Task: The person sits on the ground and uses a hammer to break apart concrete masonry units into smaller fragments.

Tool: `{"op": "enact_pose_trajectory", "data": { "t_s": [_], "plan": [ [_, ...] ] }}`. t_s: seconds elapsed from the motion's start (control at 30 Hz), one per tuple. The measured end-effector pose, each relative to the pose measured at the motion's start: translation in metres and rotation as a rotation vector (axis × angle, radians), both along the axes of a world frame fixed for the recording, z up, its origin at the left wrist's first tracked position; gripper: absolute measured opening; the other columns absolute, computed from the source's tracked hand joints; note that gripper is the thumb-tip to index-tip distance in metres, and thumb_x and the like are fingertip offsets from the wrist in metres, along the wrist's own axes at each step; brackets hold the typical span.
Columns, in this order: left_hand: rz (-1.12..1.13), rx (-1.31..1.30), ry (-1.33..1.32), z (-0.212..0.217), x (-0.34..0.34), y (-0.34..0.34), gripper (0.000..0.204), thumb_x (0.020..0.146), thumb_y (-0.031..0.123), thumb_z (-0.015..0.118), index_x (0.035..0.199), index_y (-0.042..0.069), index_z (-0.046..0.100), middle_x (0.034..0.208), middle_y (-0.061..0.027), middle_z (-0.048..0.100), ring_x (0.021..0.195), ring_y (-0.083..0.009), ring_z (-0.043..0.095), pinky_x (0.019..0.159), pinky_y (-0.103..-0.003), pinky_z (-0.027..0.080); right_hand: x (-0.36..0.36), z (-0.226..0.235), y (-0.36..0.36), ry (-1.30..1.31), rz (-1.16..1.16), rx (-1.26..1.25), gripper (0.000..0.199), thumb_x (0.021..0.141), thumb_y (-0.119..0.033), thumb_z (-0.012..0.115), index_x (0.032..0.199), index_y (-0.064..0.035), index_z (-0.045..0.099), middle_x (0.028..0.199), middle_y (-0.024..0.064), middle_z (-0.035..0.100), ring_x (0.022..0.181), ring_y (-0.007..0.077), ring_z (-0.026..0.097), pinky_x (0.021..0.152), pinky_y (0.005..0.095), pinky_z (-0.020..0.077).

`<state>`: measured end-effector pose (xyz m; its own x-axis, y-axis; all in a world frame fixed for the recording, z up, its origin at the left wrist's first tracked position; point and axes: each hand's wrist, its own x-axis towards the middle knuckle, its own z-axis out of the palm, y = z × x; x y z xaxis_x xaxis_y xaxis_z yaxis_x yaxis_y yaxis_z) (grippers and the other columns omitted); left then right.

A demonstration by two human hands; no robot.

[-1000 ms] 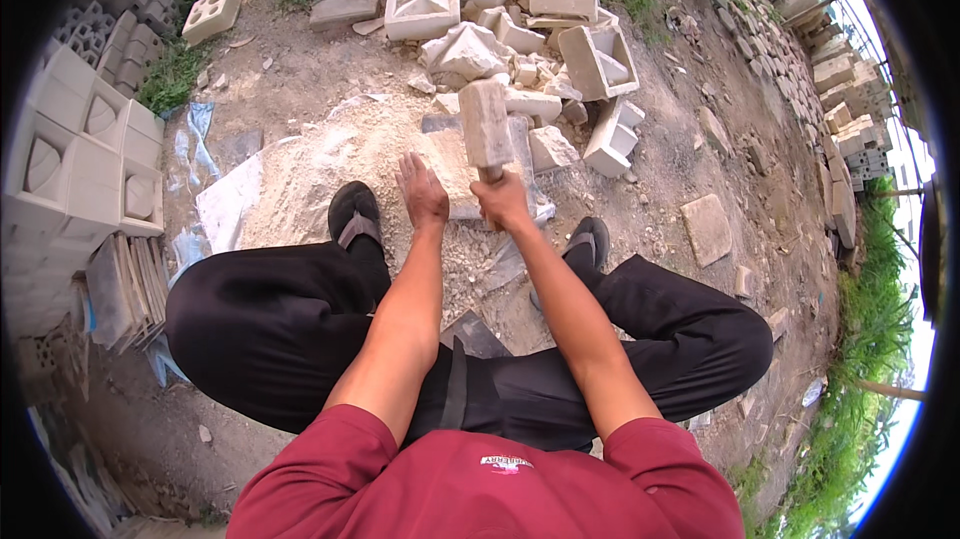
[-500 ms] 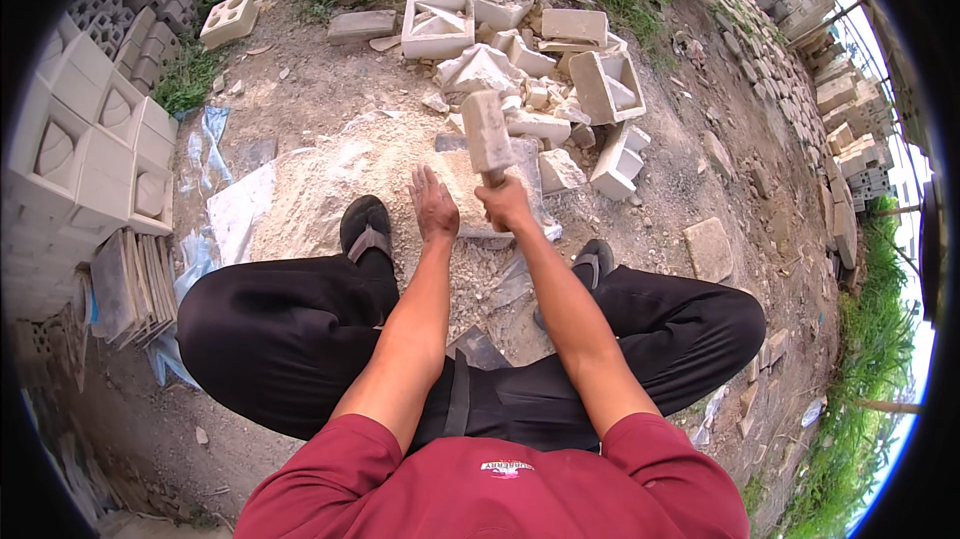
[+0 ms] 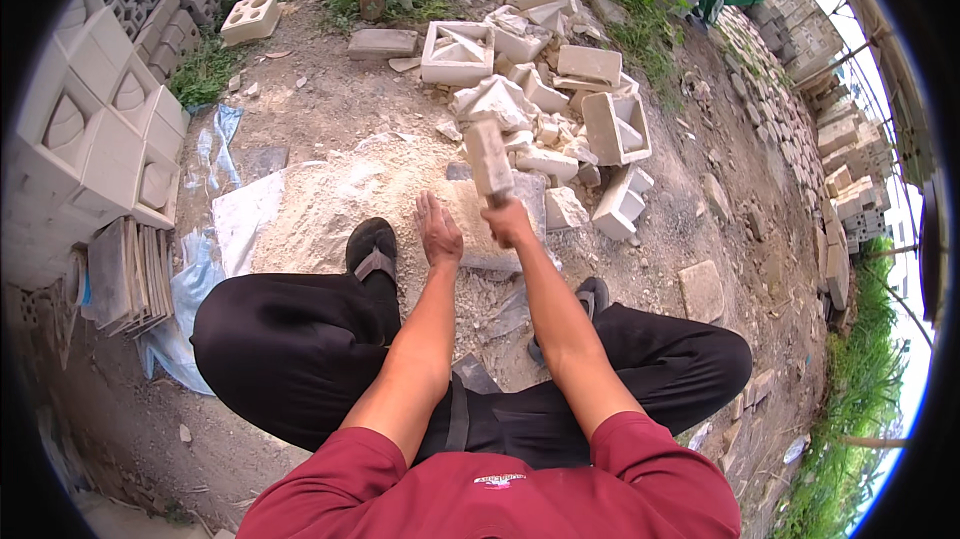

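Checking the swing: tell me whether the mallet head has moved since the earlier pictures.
Cannot tell for certain: the camera itself shifted. The mallet head seems hardly moved, raised in the right hand over the flat slab, beside the rubble pile.

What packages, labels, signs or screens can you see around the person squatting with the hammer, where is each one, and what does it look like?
Shirt label: small white and red printed mark on the back collar of the red shirt, bottom centre.
Plastic sheet: loose whitish-blue wrapping flat on the dirt, left of the person's left shoe; no print can be made out.
No signs or screens are in view.
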<state>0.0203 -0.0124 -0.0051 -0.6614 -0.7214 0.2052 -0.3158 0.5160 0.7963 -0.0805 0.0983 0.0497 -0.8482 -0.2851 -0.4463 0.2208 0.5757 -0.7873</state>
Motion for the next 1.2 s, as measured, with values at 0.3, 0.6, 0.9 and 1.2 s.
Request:
{"op": "enact_pose_trajectory", "data": {
  "t_s": [0.3, 0.6, 0.9, 1.2],
  "plan": [
    [0.054, -0.003, 0.094, -0.002, 0.001, -0.013, 0.054, 0.099, 0.023, 0.033, 0.143, -0.008, 0.033, 0.149, -0.0262, 0.033, 0.143, -0.0394, 0.023, 0.119, -0.046, 0.014, -0.003, 0.019, -0.03, 0.022, 0.07, -0.036, 0.029, 0.07, -0.02, 0.069, 0.073, 0.0077, 0.063, 0.057, 0.0145, 0.062, 0.051, 0.0207, 0.065, 0.048, 0.0343, 0.0532],
    [0.081, 0.047, 0.106, 0.0, 0.003, -0.014, 0.054, 0.099, 0.025, 0.032, 0.142, -0.008, 0.035, 0.149, -0.0276, 0.033, 0.142, -0.0398, 0.025, 0.118, -0.046, 0.015, -0.003, 0.007, -0.013, -0.205, 0.133, 0.116, 0.021, 0.073, -0.015, 0.067, 0.069, 0.0055, 0.062, 0.062, 0.014, 0.062, 0.048, 0.0216, 0.061, 0.044, 0.0356, 0.0504],
    [0.056, 0.035, 0.088, -0.004, 0.003, 0.005, 0.053, 0.098, 0.022, 0.034, 0.141, -0.008, 0.035, 0.147, -0.0274, 0.036, 0.142, -0.0399, 0.025, 0.118, -0.047, 0.015, 0.016, -0.005, -0.015, 0.02, 0.083, 0.041, 0.028, 0.07, -0.019, 0.07, 0.078, 0.0077, 0.064, 0.061, 0.0121, 0.063, 0.047, 0.0215, 0.061, 0.045, 0.0343, 0.0496],
    [-0.014, -0.032, 0.059, -0.007, 0.008, -0.008, 0.053, 0.097, 0.022, 0.035, 0.141, -0.007, 0.036, 0.149, -0.0265, 0.033, 0.142, -0.04, 0.025, 0.118, -0.047, 0.016, -0.013, 0.025, -0.028, -0.148, 0.12, -0.018, 0.029, 0.07, -0.019, 0.07, 0.075, 0.0082, 0.063, 0.062, 0.0145, 0.063, 0.049, 0.0209, 0.062, 0.046, 0.0345, 0.0505]
  ]
}}
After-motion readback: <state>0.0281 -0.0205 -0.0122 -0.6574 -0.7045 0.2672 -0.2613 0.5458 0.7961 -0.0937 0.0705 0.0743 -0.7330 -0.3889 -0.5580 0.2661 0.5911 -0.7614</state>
